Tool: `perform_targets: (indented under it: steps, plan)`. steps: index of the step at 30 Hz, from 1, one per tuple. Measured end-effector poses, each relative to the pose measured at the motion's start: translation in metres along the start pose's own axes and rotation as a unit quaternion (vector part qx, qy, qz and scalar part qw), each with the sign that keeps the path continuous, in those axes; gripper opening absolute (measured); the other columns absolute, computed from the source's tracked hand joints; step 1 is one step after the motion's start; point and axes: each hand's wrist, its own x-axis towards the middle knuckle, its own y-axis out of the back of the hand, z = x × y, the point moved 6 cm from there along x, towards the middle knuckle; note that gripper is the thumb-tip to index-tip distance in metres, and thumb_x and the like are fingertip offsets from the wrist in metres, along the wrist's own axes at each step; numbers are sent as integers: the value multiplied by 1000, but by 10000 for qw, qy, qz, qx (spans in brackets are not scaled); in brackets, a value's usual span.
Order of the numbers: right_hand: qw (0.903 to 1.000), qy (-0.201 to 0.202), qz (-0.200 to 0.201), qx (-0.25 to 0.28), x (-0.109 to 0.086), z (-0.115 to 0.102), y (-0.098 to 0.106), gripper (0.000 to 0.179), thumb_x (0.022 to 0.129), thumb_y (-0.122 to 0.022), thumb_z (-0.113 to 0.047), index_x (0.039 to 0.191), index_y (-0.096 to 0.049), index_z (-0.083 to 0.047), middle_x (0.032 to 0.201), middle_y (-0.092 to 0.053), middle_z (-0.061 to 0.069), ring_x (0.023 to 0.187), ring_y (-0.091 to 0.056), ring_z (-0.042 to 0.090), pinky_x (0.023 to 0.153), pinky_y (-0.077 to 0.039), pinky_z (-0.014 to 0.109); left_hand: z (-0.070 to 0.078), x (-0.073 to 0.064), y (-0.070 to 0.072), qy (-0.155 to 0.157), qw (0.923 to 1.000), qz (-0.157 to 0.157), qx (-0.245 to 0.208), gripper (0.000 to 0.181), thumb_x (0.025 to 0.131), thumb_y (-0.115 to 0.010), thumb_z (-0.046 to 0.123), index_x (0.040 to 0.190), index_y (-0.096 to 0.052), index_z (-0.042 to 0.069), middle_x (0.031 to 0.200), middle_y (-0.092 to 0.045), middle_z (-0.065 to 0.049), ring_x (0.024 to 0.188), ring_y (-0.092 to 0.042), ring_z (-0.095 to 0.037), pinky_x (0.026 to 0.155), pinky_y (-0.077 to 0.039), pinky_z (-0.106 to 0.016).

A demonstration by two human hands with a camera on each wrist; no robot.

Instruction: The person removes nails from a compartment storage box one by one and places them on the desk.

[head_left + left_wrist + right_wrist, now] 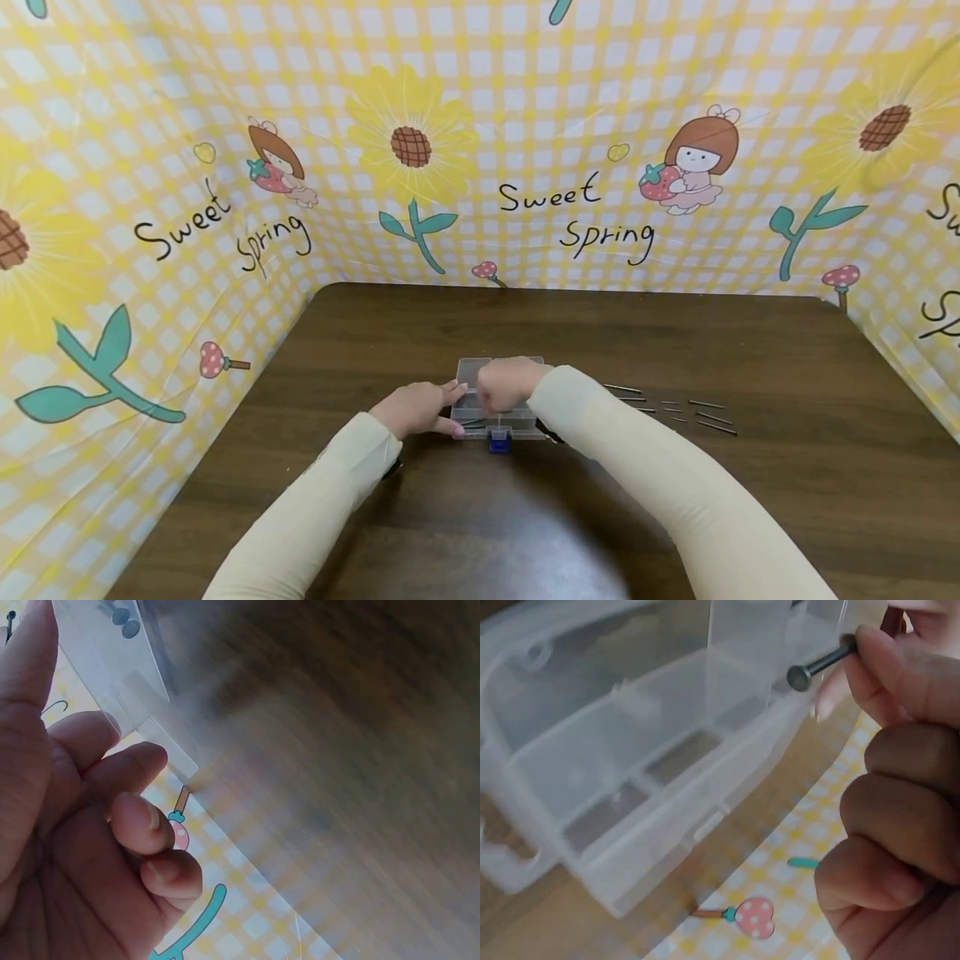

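I pinch a nail (823, 663) in my right hand (512, 383) above the plastic box (570, 776) while my left hand (412, 410) grips its left end, and should my pinch slacken, the nail could fall outside it.

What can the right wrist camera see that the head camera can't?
Only the right wrist view clearly shows the flat, round head of the nail pinched by the right hand.

Only the head view shows the pale sleeves, the "Sweet Spring" words and the loose nails lying on the table.

Both show the right hand, the clear box, part of the table and the checked cloth.
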Motion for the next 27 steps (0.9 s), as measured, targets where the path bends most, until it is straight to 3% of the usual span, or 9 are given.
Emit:
perform_targets:
  steps: [3, 8, 10, 14, 20, 27]
  plan:
    - [9999, -27, -9, -98, -6, 9, 1, 16, 89, -63, -9, 81, -77, -13, 80, -68, -7, 66, -55, 7, 63, -50, 28, 0, 1, 1, -11, 10000, 33, 40, 79, 85, -66, 44, 149, -35, 9, 152, -34, -11, 125, -49, -34, 98, -43, -44]
    - [9998, -124, -102, 77, -20, 26, -2, 20, 89, -64, -11, 71, -72, -10, 66, -59, -8, 56, -46, 7, 53, -41, 25, -1, 4, -1, -36, 9999, 95, 104, 79, 84, -66, 44, 148, -36, 8, 150, -36, -12, 127, -48, -34, 100, -41, -44]
    - [9996, -151, -167, 163, -27, 33, -4, 29, 90, -63, -10, 61, -63, -11, 59, -51, -8, 52, -38, 7, 50, -35, 23, -1, 4, -2, -42, 9999, 67, 73, 79, 85, -66, 44, 149, -36, 8, 151, -35, -12, 128, -46, -34, 101, -40, -45]
    - [9991, -129, -184, 371, -45, 47, -8, 34, 89, -62, -7, 56, -55, -12, 56, -43, -9, 51, -34, 6, 51, -33, 21, 0, 3, -4, -63, 10000, -11, 4, 79, 86, -65, 42, 149, -34, 7, 152, -34, -13, 129, -45, -35, 102, -39, -45]
    - [9964, 309, 97, 789, -80, 78, -19, 17, 84, -62, -3, 69, -70, -4, 64, -59, -7, 58, -46, 2, 59, -44, 20, 1, 3, -3, -82, 10000, -22, -36, 79, 86, -65, 43, 150, -33, 8, 152, -32, -13, 129, -45, -35, 102, -39, -45]
    - [9898, 156, 482, 1335, -127, 121, -27, 17, 82, -59, -3, 66, -65, -6, 60, -50, -12, 54, -39, 1, 54, -38, 20, -1, 3, 0, -84, 9999, 14, -82, 80, 86, -65, 42, 150, -32, 7, 153, -31, -13, 128, -45, -35, 102, -39, -45]
